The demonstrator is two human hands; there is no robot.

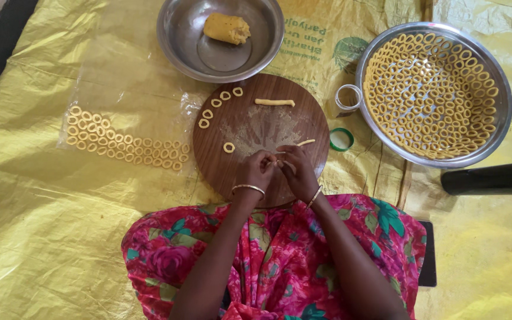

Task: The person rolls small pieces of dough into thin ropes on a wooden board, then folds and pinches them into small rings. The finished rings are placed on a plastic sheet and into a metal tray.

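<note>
Dough strip (281, 162) is pinched between the fingertips of the left hand (257, 170) and right hand (298, 172), near the front edge of the round wooden board (250, 127). Many rings (431, 95) already fill the big tray; a dough lump (227, 28) is left in the steel bowl (176, 35), and one rolled strip (274, 102) waits at the board's far edge.
</note>
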